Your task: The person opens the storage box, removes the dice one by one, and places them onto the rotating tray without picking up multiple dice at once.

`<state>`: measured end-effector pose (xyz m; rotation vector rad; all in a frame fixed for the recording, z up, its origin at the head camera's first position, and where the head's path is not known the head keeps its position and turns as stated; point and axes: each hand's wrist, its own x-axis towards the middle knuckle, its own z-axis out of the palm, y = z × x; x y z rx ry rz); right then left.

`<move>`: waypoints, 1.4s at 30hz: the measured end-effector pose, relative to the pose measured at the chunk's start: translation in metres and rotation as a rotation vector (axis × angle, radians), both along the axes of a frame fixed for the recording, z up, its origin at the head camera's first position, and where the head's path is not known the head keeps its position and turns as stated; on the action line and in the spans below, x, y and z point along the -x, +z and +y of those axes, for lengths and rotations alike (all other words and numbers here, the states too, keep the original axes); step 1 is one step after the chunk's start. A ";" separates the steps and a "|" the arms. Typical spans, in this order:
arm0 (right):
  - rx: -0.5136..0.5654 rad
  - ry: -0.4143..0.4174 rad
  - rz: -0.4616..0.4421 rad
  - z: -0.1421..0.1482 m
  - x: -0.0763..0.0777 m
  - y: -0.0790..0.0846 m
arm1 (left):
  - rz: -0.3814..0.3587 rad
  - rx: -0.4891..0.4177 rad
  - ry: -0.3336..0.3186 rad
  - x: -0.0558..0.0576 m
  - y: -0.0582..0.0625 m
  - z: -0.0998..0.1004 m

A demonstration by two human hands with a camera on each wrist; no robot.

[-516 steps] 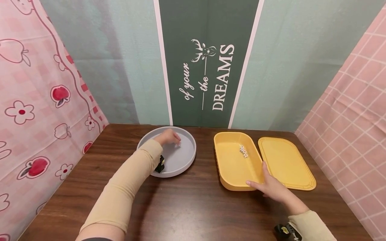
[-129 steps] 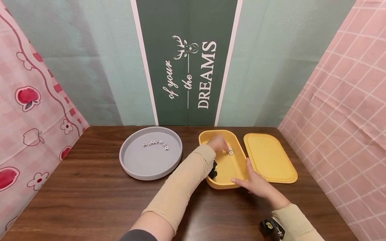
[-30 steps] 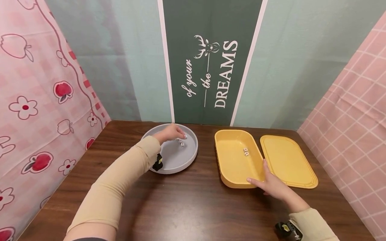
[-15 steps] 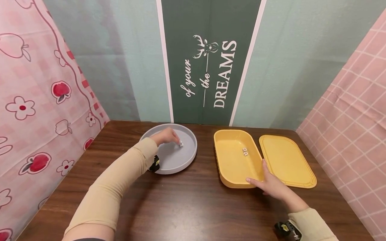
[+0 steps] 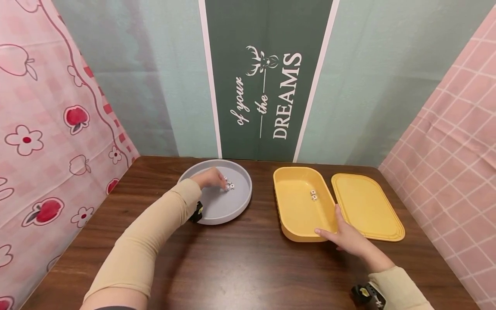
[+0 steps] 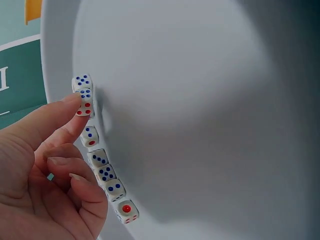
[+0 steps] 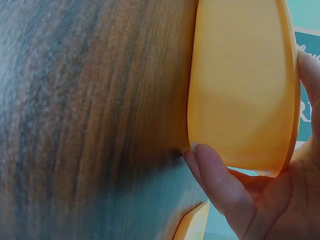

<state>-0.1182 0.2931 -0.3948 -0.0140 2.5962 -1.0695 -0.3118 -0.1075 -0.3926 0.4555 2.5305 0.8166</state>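
Observation:
In the left wrist view, my left hand (image 5: 211, 177) pinches a white die (image 6: 85, 106) between thumb and index finger. Touching or nearly touching it is another die (image 6: 82, 81); several more dice (image 6: 106, 173) curve in a row beside the curled fingers. All are inside the round grey tray (image 5: 232, 211), partly hidden by the hand in the head view. My right hand (image 5: 350, 237) holds the near right corner of the yellow box (image 5: 298, 215), thumb on the near rim and a finger along the side. Two dice (image 5: 314, 195) lie in that box.
A yellow lid (image 5: 368, 206) lies flat to the right of the box. The brown wooden table (image 5: 248, 267) extends in front of both containers. Behind it hangs a green curtain (image 5: 267, 146); pink cloths flank both sides.
Since 4.3 s ago my left hand has left the yellow box for the grey tray. Over the last second it shifted slightly left and nearer. The right hand stays at the box corner.

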 end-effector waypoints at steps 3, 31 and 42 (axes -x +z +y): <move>0.001 -0.004 0.001 0.000 -0.001 0.000 | 0.003 -0.004 -0.012 0.000 -0.002 0.000; 0.006 0.003 0.003 0.000 0.000 -0.001 | 0.042 -0.022 -0.041 0.001 0.023 0.030; 0.004 0.017 -0.004 0.001 0.001 0.002 | 0.081 -0.088 -0.073 -0.002 0.046 0.085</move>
